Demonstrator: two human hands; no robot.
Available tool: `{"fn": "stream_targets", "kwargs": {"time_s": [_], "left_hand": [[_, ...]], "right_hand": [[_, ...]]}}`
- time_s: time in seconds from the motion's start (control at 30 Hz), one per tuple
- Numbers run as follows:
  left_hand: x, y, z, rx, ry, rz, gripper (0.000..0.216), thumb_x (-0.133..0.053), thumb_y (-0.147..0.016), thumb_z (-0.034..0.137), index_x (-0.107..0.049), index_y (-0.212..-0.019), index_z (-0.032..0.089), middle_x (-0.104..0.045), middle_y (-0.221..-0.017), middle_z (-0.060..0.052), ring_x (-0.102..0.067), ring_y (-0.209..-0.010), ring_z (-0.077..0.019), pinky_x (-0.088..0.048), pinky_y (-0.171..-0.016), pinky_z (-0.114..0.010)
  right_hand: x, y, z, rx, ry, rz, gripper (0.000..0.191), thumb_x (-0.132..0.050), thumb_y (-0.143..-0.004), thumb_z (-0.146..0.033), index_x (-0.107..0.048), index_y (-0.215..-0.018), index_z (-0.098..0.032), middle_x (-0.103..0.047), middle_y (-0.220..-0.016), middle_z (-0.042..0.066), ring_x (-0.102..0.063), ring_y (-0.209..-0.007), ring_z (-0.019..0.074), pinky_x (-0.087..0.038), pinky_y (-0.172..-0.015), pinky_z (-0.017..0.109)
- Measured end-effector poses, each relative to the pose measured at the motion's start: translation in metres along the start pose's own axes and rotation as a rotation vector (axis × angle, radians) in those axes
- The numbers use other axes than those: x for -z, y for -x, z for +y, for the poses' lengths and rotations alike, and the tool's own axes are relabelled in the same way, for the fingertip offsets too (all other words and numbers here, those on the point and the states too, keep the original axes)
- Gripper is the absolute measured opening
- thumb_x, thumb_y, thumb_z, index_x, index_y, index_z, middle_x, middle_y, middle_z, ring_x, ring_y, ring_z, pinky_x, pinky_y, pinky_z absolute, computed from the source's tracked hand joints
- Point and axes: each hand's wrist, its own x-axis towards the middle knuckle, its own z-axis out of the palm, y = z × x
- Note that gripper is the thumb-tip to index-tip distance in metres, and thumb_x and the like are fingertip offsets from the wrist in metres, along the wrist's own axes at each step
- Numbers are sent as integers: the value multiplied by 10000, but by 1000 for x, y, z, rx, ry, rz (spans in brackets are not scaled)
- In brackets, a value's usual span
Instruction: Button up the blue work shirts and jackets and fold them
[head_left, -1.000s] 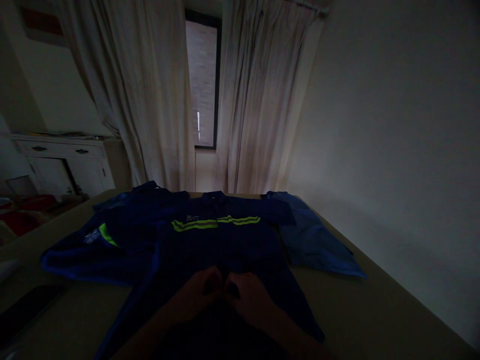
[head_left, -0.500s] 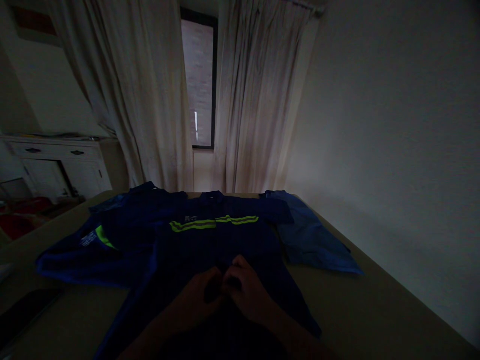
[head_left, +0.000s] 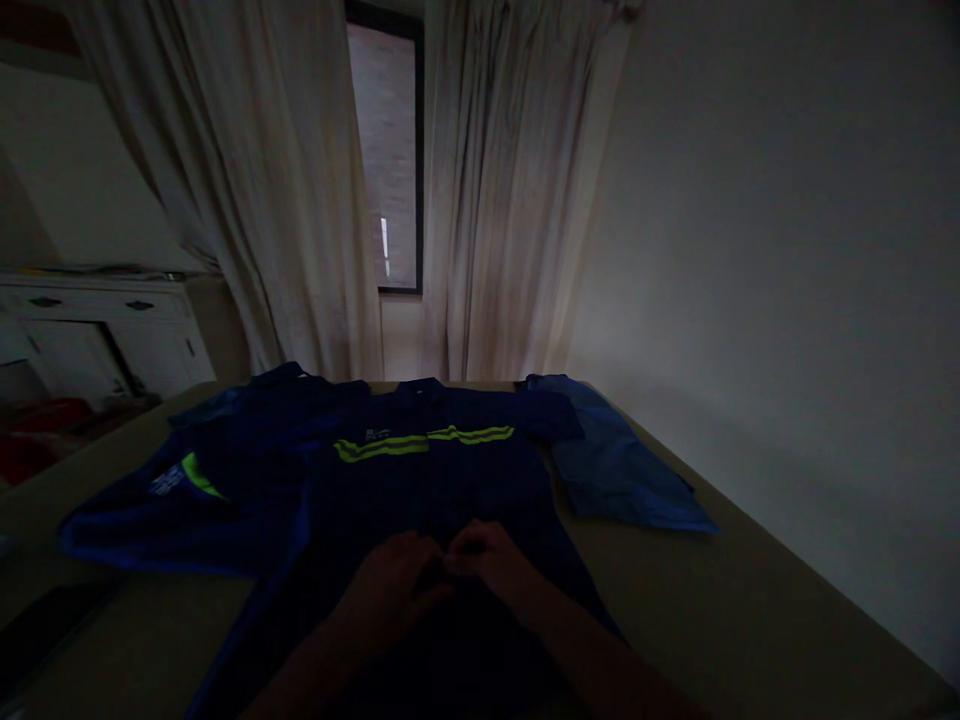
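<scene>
A dark blue work shirt [head_left: 420,480] with two yellow-green reflective stripes lies spread flat on the table [head_left: 720,610], collar towards the window. My left hand [head_left: 394,590] and my right hand [head_left: 487,560] rest close together on the shirt's front, near its middle line. The fingers of both hands are curled and pinched at the cloth where they meet. The room is dim, so what the fingertips grip is hard to make out.
A lighter blue garment [head_left: 622,470] lies to the right of the shirt. A dark flat object [head_left: 45,625] sits at the table's left edge. White curtains [head_left: 480,200] and a window stand behind; a white cabinet [head_left: 105,325] is at the left.
My hands have stayed together on the shirt front; the right hand's fingers shifted slightly. The view has drifted a little, moving the scene to the left.
</scene>
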Motion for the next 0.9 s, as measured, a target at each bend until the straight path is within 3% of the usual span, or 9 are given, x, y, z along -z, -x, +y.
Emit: {"fn": "stream_targets", "kwargs": {"time_s": [0.17, 0.37, 0.5, 0.6, 0.77, 0.83, 0.9], "left_hand": [[-1, -3, -5, -10, 102, -47, 133, -581, -989, 337, -684, -1029, 264, -707, -1003, -13, -651, -934, -194, -441, -827, -298], [-2, -1, -9, -85, -48, -28, 149, -596, -971, 378, -682, -996, 259, -714, -946, -25, -638, -889, -216, -426, -793, -329], [4, 2, 2, -155, -132, -33, 245, -454, -1038, 352, -672, -981, 256, -711, -938, -39, -642, -893, -218, -425, -816, -351], [6, 2, 10, -199, -104, -68, 275, -408, -1057, 361, -651, -979, 258, -708, -963, -40, -654, -913, -207, -435, -825, -334], [-2, -5, 5, 63, -179, -111, 327, -293, -1052, 228, -619, -1070, 253, -705, -948, -38, -666, -743, -182, -435, -661, -295], [-6, -7, -4, 129, -251, -29, 333, -300, -1043, 223, -633, -1055, 237, -705, -982, -60, -671, -810, -206, -472, -740, -322], [-10, -7, -14, 135, -260, 86, 318, -346, -1054, 326, -646, -1085, 225, -707, -1079, -86, -664, -980, -246, -486, -886, -381]], "right_hand": [[0, -2, 3, 9, 26, 11, 143, -812, -709, -335, -770, -718, -198, -675, -842, 4, -621, -849, 185, -446, -808, 297], [1, 1, 0, 16, 132, -10, 106, -773, -751, -308, -770, -766, -203, -708, -864, 12, -641, -883, 203, -461, -781, 285], [6, 3, -5, 133, 265, -9, 125, -638, -870, -277, -740, -876, -206, -718, -867, 6, -650, -861, 182, -455, -751, 259], [8, 6, -7, 244, 412, 25, 99, -626, -857, -215, -709, -909, -199, -709, -874, 8, -649, -842, 169, -448, -759, 251], [6, 10, -8, 317, 614, 94, 393, -506, -826, -48, -687, -1122, -232, -631, -1163, 43, -627, -1051, 162, -442, -930, 254], [6, 10, -8, 288, 657, 103, 434, -456, -843, -22, -702, -1126, -240, -610, -1175, 48, -628, -1059, 157, -444, -946, 250], [7, 9, -9, 242, 710, 139, 413, -455, -866, -33, -711, -1122, -232, -615, -1146, 57, -634, -1046, 167, -447, -952, 259]]}}
